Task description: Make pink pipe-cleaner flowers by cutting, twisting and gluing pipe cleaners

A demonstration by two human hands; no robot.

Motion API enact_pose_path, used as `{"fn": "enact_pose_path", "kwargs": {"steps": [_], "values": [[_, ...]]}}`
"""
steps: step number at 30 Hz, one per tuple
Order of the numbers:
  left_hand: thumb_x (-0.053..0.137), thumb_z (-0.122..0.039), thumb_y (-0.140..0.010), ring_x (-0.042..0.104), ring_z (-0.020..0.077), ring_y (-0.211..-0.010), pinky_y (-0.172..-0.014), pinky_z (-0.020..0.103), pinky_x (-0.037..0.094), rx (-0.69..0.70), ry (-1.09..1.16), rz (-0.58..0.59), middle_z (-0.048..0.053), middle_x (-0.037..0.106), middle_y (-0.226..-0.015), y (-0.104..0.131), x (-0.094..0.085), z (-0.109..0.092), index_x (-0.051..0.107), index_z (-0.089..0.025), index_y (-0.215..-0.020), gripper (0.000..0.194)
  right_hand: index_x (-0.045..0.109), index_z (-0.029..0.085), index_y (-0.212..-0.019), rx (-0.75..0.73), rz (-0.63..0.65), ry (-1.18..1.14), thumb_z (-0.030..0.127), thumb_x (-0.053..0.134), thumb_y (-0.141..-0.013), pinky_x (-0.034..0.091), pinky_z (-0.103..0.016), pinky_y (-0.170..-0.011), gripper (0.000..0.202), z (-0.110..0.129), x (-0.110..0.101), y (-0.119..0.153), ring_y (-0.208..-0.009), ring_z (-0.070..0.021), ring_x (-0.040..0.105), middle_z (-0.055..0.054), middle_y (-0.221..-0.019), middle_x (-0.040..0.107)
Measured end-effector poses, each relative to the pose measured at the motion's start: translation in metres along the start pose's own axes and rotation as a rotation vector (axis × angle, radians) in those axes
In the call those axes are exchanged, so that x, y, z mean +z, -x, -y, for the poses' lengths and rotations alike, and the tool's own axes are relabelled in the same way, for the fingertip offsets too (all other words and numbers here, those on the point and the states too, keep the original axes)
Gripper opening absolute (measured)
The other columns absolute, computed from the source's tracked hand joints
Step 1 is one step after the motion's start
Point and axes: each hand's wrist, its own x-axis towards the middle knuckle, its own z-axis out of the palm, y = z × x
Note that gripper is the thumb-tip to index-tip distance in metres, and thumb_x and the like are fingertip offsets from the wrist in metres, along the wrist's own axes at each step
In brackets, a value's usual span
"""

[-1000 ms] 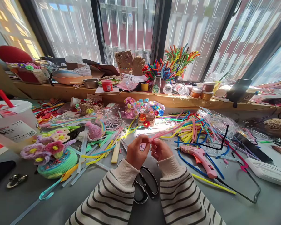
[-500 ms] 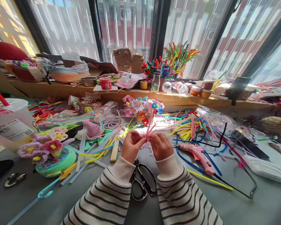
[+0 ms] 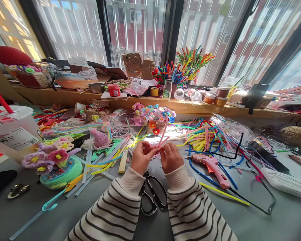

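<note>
Fingers [image 3: 167, 152] pinching pink strands [image 3: 164, 134], cluttered table [image 3: 75, 214], windows [image 3: 205, 36]

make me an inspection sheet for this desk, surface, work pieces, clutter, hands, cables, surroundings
Surface: grey tabletop, with a bright sunlit patch toward the back.
Work pieces: pink stems, upper ends sticking up above the fingers; scissors lying between the forearms.
Clutter: heap of coloured stems at back right; translucent sticks scattered left; pink glue gun lying at right.
Hands: left hand and right hand close together, both pinching the pink stems.
Cables: dark cord from the glue gun's grip, curving across the table; plug end unclear.
Surroundings: crowded ledge below windows.
</note>
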Motion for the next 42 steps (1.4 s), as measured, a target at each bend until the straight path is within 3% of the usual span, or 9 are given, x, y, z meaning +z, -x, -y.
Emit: {"fn": "enact_pose_path", "kwargs": {"steps": [4,7,11,14,19,22,25,33,42], "values": [[0.061,-0.018,-0.056,0.054,0.0098,-0.058,-0.059,0.023,0.043,0.125,-0.074,-0.002,-0.005,0.051,-0.057,0.002,0.003,0.000,0.037,-0.019,-0.069,0.027,0.044,0.016,-0.069,0.135,0.006,-0.146,0.020,0.035,-0.074,0.036,-0.028,-0.061,0.012,0.004,0.003,0.000,-0.067,-0.0168,0.043,-0.005,-0.068,0.047],[0.056,-0.018,-0.061,0.055,0.0112,-0.061,-0.059,0.024,0.043,0.309,-0.305,-0.034,-0.003,0.050,-0.063,0.006,0.004,0.002,0.038,-0.019,-0.070,0.020,0.040,0.018,-0.062,0.424,0.032,-0.417,0.026,0.040,-0.069,0.034,-0.027,-0.054,0.010,0.004,0.008,-0.002,-0.058,-0.0142,0.041,-0.001,-0.060,0.044],[0.047,-0.013,-0.066,0.053,0.0129,-0.060,-0.058,0.026,0.040,0.637,-0.771,-0.016,-0.001,0.052,-0.062,0.009,0.004,0.006,0.044,-0.019,-0.069,0.007,0.034,0.021,-0.050,0.922,0.213,-0.935,0.030,0.042,-0.060,0.027,-0.022,-0.039,0.016,0.001,0.015,-0.008,-0.042,-0.0090,0.033,0.006,-0.045,0.034],[0.044,-0.012,-0.068,0.053,0.0136,-0.061,-0.057,0.025,0.039,0.737,-0.863,0.044,0.000,0.052,-0.060,0.009,0.003,0.007,0.046,-0.020,-0.067,0.008,0.029,0.021,-0.046,0.995,0.333,-1.077,0.033,0.039,-0.057,0.019,-0.019,-0.031,0.020,0.000,0.017,-0.011,-0.034,-0.0064,0.027,0.008,-0.040,0.028],[0.055,-0.019,-0.062,0.054,0.0117,-0.060,-0.058,0.024,0.042,0.395,-0.420,-0.049,-0.002,0.051,-0.064,0.004,0.001,0.001,0.040,-0.020,-0.072,0.018,0.045,0.017,-0.059,0.905,0.301,-1.109,0.037,0.052,-0.055,0.023,-0.018,-0.033,0.021,-0.001,0.005,-0.012,-0.042,-0.0079,0.039,0.004,-0.047,0.042],[0.061,-0.021,-0.057,0.055,0.0111,-0.060,-0.058,0.024,0.043,0.139,-0.118,-0.002,-0.005,0.049,-0.060,0.000,-0.001,-0.002,0.037,-0.019,-0.071,0.028,0.053,0.015,-0.065,0.725,0.235,-1.024,0.037,0.055,-0.058,0.028,-0.018,-0.037,0.023,-0.005,-0.001,-0.011,-0.047,-0.0080,0.042,0.002,-0.054,0.048],[0.064,-0.019,-0.053,0.054,0.0090,-0.058,-0.059,0.022,0.042,0.020,-0.012,0.032,-0.006,0.050,-0.057,-0.001,-0.003,-0.004,0.038,-0.018,-0.069,0.031,0.054,0.014,-0.061,0.648,0.180,-0.999,0.039,0.054,-0.062,0.028,-0.018,-0.038,0.024,-0.009,0.000,-0.010,-0.045,-0.0065,0.039,0.002,-0.053,0.047],[0.065,-0.016,-0.051,0.053,0.0072,-0.055,-0.057,0.019,0.040,-0.092,0.095,0.044,-0.006,0.053,-0.054,0.000,-0.003,-0.004,0.038,-0.017,-0.067,0.031,0.056,0.014,-0.054,0.919,0.247,-1.207,0.043,0.060,-0.053,0.017,-0.015,-0.031,0.029,-0.010,0.006,-0.010,-0.037,-0.0035,0.033,0.003,-0.048,0.046],[0.067,-0.013,-0.049,0.055,0.0071,-0.055,-0.053,0.017,0.041,-0.276,0.271,-0.004,-0.004,0.057,-0.059,0.002,-0.002,-0.010,0.038,-0.017,-0.064,0.033,0.059,0.016,-0.055,1.033,0.319,-1.404,0.036,0.066,-0.048,0.017,-0.014,-0.030,0.022,-0.007,0.004,-0.010,-0.039,-0.0027,0.032,0.004,-0.047,0.044]]}}
